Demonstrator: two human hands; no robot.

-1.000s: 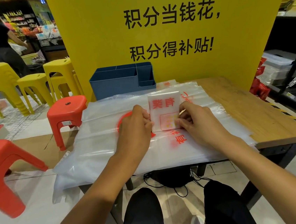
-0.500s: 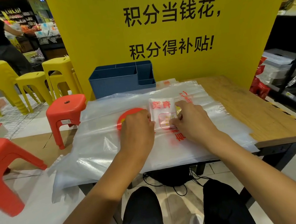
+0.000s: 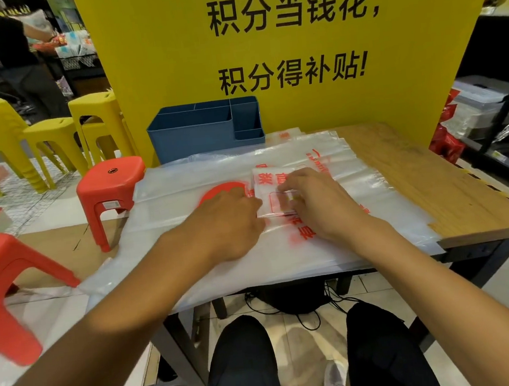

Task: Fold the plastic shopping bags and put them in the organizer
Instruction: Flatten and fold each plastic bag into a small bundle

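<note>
While both hands press it flat, folded bag (image 3: 273, 190) lies on bag stack (image 3: 185, 200) | left hand (image 3: 228, 224) fingers hidden, cannot tell | right hand (image 3: 317, 202) fingers flat atop | organizer (image 3: 196, 133) behind on surface (image 3: 434, 180)

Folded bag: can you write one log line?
small folded white plastic bag | both hands press flat | blue plastic organizer behind

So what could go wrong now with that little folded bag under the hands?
1. The folded bag is slick plastic, pressed flat by the left hand and right hand; once they let go, it may spring open.
2. It lies on a stack of loose bags that overhangs the table edge, so lifting it might drag the stack off.
3. The blue organizer sits at the back; carrying the bundle there could loosen it.
</note>
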